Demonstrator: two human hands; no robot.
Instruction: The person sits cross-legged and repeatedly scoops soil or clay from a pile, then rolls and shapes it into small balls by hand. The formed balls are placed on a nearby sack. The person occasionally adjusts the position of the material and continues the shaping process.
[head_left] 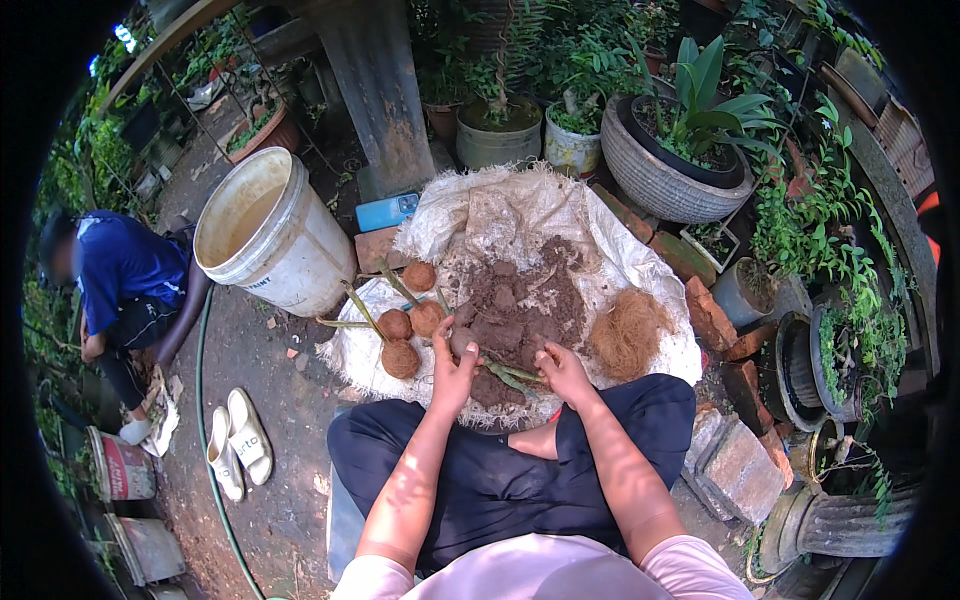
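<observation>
A heap of dark, moist soil [510, 315] lies on a frayed white woven sack [480, 205] in front of my crossed legs. My left hand [455, 372] is curled around a lump of soil [460, 338] at the heap's near left edge. A green stem cutting [512, 374] slants between my hands, its right end in the fingers of my right hand [565, 374]. Left of the heap sit several brown fibre-wrapped balls [401, 359], some with green stems sticking out. A loose bundle of brown coconut fibre [630, 335] rests on the sack's right side.
A large white bucket [275, 235] stands at left, with a blue phone [387, 212] on a brick beside it. Potted plants [690, 130] line the back. Bricks and stone slabs [738, 465] lie at right. Slippers [240, 440], a hose [203, 400] and a seated person [130, 270] are further left.
</observation>
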